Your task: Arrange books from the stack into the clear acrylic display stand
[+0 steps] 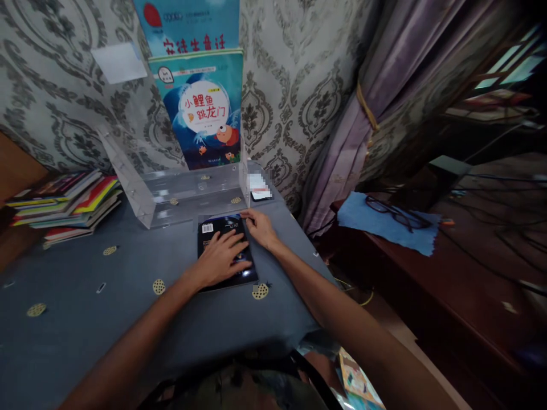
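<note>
A dark, thin book [247, 275] lies on the patterned grey tablecloth, its barcode side facing up. My left hand [221, 257] rests flat across its middle with the fingers spread, covering part of the cover. At the book's upper right corner is my right hand [260, 229], thumb and fingers drawn together on the edge. Just beyond the book stands a clear acrylic book stand [192, 208]. It holds a blue picture book [171, 102] with a fish on the cover, in front of another blue book [192, 23] higher up.
On the left of the table [128, 319] is a stack of books [72, 205]. A phone [260, 188] lies behind the stand's right side. To the right, glasses [397, 213] sit on a blue cloth [363, 216] on a dark red surface. A purple curtain [342, 154] hangs nearby.
</note>
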Demonstrator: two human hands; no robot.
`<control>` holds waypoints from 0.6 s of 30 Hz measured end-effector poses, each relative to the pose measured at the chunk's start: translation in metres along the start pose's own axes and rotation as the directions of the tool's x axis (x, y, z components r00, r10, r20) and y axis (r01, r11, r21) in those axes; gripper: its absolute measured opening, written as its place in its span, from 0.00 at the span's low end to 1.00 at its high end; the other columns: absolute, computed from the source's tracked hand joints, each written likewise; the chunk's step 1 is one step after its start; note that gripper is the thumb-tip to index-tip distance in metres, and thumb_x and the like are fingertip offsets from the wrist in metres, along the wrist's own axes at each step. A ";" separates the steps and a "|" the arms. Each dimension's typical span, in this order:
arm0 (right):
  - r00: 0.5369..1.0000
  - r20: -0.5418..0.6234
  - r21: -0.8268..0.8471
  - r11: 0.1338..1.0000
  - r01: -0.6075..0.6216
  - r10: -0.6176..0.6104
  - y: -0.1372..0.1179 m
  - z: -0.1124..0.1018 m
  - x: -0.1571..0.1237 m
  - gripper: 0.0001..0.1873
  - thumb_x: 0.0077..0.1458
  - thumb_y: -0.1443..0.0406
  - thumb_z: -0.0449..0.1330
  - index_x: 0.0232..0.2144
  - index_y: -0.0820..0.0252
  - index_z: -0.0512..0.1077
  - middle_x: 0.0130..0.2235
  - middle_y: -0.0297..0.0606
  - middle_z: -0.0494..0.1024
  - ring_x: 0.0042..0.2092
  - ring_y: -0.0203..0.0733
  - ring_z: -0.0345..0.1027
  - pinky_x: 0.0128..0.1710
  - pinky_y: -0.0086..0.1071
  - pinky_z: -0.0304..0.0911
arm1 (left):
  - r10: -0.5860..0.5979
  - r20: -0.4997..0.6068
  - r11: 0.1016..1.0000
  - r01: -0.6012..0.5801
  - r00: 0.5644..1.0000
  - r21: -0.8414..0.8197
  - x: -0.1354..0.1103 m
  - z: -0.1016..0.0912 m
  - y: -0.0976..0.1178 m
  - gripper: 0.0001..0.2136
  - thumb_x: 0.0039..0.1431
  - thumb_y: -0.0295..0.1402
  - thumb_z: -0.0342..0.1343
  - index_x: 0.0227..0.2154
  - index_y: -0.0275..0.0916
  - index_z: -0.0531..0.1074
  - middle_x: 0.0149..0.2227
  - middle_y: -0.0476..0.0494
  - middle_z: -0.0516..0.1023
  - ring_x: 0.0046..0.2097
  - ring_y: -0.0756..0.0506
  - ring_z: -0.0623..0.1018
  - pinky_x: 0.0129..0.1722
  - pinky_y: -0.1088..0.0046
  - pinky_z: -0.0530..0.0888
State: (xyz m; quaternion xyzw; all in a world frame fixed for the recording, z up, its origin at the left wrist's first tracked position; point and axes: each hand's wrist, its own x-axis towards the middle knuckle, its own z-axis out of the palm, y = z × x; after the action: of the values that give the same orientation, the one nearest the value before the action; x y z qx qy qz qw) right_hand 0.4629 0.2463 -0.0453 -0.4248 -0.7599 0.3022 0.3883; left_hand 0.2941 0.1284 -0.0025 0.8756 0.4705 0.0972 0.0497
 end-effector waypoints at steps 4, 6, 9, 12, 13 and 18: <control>1.000 -0.010 -0.040 0.999 0.009 -0.009 0.000 -0.001 -0.005 0.19 0.57 0.75 0.52 0.45 0.57 0.76 0.46 0.40 0.82 0.50 0.44 0.75 0.56 0.43 0.67 | 0.056 0.052 0.998 -0.056 0.997 -0.005 -0.024 0.003 0.014 0.39 0.59 0.63 0.48 0.67 0.45 0.55 0.70 0.36 0.56 0.72 0.33 0.51 0.68 0.40 0.47; 1.000 -0.014 -0.046 0.999 0.015 -0.016 0.000 -0.002 -0.006 0.18 0.57 0.75 0.52 0.45 0.56 0.76 0.45 0.38 0.82 0.50 0.43 0.75 0.56 0.42 0.67 | 0.062 0.054 0.998 -0.062 0.997 0.000 -0.028 0.006 0.015 0.37 0.62 0.61 0.46 0.68 0.46 0.53 0.71 0.37 0.54 0.72 0.34 0.49 0.68 0.40 0.45; 1.000 -0.006 -0.023 1.000 0.014 -0.014 -0.001 -0.002 -0.006 0.18 0.58 0.75 0.52 0.45 0.57 0.75 0.46 0.39 0.82 0.50 0.43 0.75 0.55 0.41 0.68 | 0.052 0.050 0.999 -0.053 0.997 0.009 -0.024 0.008 0.012 0.33 0.66 0.56 0.44 0.69 0.45 0.52 0.71 0.37 0.54 0.72 0.34 0.49 0.68 0.39 0.45; 1.000 0.007 -0.004 1.000 0.003 -0.003 -0.001 -0.002 -0.006 0.18 0.58 0.75 0.52 0.47 0.59 0.75 0.46 0.41 0.82 0.50 0.43 0.76 0.55 0.41 0.68 | 0.045 0.034 0.999 -0.046 0.998 0.011 -0.017 0.009 0.006 0.33 0.67 0.56 0.44 0.68 0.44 0.54 0.70 0.36 0.56 0.72 0.33 0.50 0.68 0.39 0.46; 1.000 0.011 0.002 1.000 0.004 -0.004 -0.002 -0.002 -0.006 0.18 0.58 0.75 0.52 0.47 0.59 0.75 0.46 0.41 0.82 0.50 0.43 0.75 0.55 0.42 0.68 | 0.044 0.025 0.999 -0.045 0.999 0.009 -0.015 0.009 0.005 0.33 0.67 0.56 0.43 0.68 0.44 0.55 0.70 0.36 0.56 0.72 0.33 0.51 0.67 0.38 0.46; 1.000 0.015 -0.006 1.000 0.008 -0.008 -0.004 -0.003 -0.005 0.18 0.57 0.74 0.52 0.46 0.58 0.75 0.46 0.40 0.82 0.49 0.44 0.75 0.55 0.43 0.68 | 0.039 0.035 0.999 -0.039 0.999 0.020 -0.011 0.007 0.001 0.33 0.67 0.56 0.43 0.68 0.44 0.55 0.70 0.36 0.56 0.72 0.34 0.50 0.68 0.40 0.44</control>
State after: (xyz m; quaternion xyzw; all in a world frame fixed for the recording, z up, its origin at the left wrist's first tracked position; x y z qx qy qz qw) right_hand 0.4659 0.2401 -0.0423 -0.4207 -0.7655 0.3015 0.3824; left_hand 0.2903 0.1184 -0.0111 0.8867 0.4533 0.0783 0.0468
